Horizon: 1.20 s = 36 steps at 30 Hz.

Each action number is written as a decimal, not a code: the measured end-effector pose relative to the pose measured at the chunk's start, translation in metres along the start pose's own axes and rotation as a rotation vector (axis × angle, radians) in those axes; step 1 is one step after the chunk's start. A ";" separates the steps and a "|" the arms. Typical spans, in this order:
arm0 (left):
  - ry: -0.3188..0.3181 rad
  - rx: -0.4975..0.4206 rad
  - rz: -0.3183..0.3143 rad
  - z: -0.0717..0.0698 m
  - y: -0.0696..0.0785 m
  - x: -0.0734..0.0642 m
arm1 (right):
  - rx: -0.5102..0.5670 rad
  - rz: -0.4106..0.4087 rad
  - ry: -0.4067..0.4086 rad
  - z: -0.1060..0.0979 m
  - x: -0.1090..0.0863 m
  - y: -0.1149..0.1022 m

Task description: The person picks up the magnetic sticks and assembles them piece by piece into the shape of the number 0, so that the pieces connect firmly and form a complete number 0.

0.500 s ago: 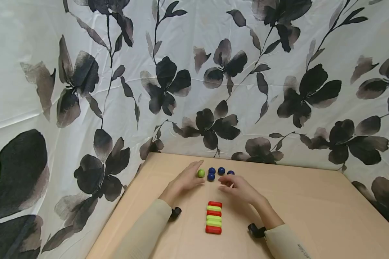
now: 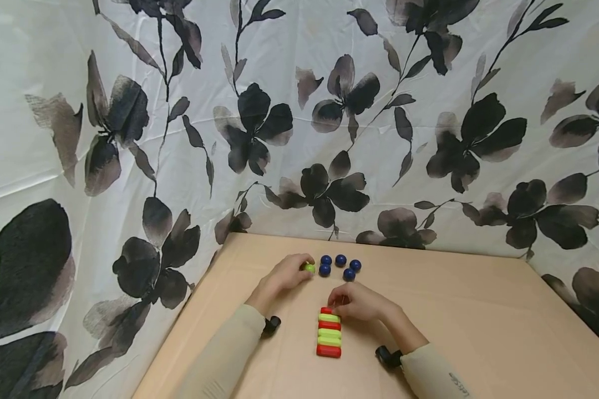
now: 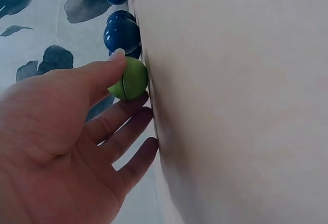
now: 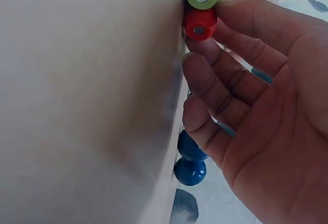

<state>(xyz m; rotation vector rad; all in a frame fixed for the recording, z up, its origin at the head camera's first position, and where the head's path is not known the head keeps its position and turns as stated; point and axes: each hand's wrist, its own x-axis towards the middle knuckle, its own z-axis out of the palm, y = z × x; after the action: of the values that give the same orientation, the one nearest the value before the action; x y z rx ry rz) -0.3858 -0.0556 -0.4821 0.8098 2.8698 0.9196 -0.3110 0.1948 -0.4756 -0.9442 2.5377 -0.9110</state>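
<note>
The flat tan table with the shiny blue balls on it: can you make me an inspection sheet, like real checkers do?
Surface: flat, smooth tan table; no damage noticed.
Job's things: five shiny round blue balls; one round green ball; a column of six short bars, three yellow-green bars and three red bars, with metallic-looking discs on the ends seen close up.
Clutter: nothing seen.
Grippers: bare left hand pinches the green ball; bare right hand holds the far-end red bar.
Cables: nothing seen.
Surroundings: white cloth printed with dark flowers, behind the table.
</note>
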 end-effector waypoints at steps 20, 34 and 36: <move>-0.095 -0.082 0.022 -0.006 0.009 -0.021 | -0.206 0.089 0.143 0.000 0.000 -0.002; -0.107 -0.115 0.044 -0.004 0.009 -0.024 | -0.148 0.111 0.315 -0.003 0.003 -0.003; -0.105 -0.118 0.050 -0.004 0.009 -0.024 | -0.137 0.114 0.318 -0.003 0.005 -0.002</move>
<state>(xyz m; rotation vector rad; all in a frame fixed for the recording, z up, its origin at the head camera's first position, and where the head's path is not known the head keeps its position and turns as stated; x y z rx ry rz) -0.3615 -0.0632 -0.4773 0.8938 2.6893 1.0087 -0.3148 0.1920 -0.4720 -0.7302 2.9201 -0.9259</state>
